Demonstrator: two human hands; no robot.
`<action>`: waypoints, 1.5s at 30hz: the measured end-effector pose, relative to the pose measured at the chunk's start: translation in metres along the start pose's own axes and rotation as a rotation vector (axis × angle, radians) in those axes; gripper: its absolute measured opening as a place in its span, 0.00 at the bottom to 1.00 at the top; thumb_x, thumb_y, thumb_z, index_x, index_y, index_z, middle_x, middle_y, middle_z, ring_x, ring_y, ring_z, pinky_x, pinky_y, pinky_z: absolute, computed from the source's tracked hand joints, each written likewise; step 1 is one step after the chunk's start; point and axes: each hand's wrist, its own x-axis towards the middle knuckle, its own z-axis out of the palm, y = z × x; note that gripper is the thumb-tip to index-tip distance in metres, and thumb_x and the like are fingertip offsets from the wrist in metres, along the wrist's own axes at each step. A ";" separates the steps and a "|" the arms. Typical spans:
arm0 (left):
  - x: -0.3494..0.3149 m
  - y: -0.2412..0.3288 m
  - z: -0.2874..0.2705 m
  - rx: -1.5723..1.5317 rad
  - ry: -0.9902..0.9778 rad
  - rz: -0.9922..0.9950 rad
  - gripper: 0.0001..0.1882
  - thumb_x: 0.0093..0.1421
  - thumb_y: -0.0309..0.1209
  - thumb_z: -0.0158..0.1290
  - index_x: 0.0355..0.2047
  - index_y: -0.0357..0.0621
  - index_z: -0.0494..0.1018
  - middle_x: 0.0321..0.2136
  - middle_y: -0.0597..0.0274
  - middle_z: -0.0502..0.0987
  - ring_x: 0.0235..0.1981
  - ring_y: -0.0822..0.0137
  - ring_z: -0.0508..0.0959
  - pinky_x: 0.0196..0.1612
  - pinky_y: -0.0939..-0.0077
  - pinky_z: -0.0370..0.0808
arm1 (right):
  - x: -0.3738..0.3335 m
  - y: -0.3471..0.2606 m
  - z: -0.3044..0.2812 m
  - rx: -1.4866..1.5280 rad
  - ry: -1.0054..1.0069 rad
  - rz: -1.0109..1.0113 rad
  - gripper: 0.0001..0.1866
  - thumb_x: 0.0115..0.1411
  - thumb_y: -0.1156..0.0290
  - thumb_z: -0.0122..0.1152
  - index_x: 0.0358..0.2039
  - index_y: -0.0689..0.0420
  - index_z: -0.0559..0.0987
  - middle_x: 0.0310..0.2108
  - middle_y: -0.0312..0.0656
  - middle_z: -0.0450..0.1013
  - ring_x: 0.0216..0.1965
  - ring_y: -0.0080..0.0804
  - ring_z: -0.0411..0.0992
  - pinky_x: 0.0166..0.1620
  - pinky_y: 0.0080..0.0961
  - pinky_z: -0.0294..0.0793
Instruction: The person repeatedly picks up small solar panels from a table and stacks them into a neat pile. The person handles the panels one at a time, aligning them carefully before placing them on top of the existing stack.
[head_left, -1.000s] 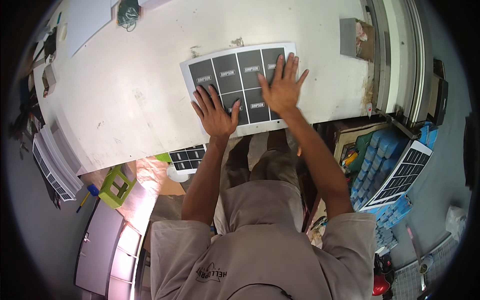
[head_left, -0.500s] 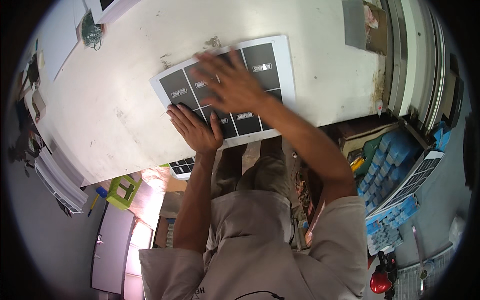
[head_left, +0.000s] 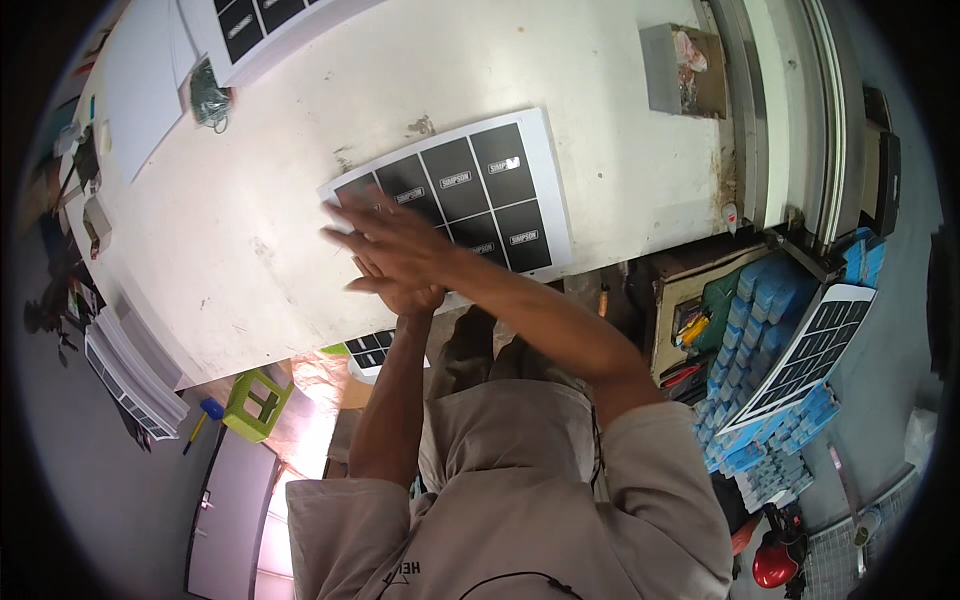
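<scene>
the printed sheet (head_left: 462, 205) lies at the near edge of the tabletop (head_left: 250, 290), bare room on both sides. the right hand (head_left: 398, 246), fingers apart, crosses above the left hand (head_left: 414, 299) by the sheet's left edge; i cannot tell the left's grip.

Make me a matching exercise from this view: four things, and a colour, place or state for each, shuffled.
1. Printed sheet
2. Stool-like plastic frame
3. Small open box
4. Right hand

A. Bright green
B. Fingers spread, hiding most of the left hand
C. Dark panels divided by white lines
D. Near the right end of the white table

Pairs: 1-C, 2-A, 3-D, 4-B
</scene>
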 end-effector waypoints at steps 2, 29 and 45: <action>-0.002 -0.010 -0.005 0.021 -0.015 0.084 0.46 0.65 0.56 0.39 0.70 0.30 0.45 0.70 0.33 0.42 0.71 0.32 0.39 0.70 0.39 0.37 | 0.017 0.011 0.019 -0.171 0.054 0.035 0.42 0.61 0.36 0.52 0.68 0.49 0.63 0.71 0.45 0.53 0.72 0.42 0.48 0.71 0.59 0.41; 0.007 0.008 -0.028 -0.270 0.296 -0.018 0.42 0.67 0.47 0.40 0.65 0.18 0.48 0.68 0.25 0.45 0.71 0.32 0.45 0.71 0.46 0.41 | -0.091 0.054 -0.079 -0.480 0.112 0.249 0.38 0.63 0.43 0.54 0.66 0.56 0.65 0.69 0.53 0.56 0.72 0.51 0.49 0.67 0.70 0.39; 0.001 0.005 -0.025 -0.239 0.328 -0.006 0.43 0.66 0.47 0.41 0.68 0.21 0.44 0.69 0.28 0.44 0.71 0.34 0.43 0.71 0.45 0.39 | -0.099 0.021 -0.037 -0.616 0.058 0.394 0.42 0.62 0.40 0.52 0.71 0.47 0.57 0.73 0.47 0.47 0.74 0.48 0.42 0.69 0.63 0.40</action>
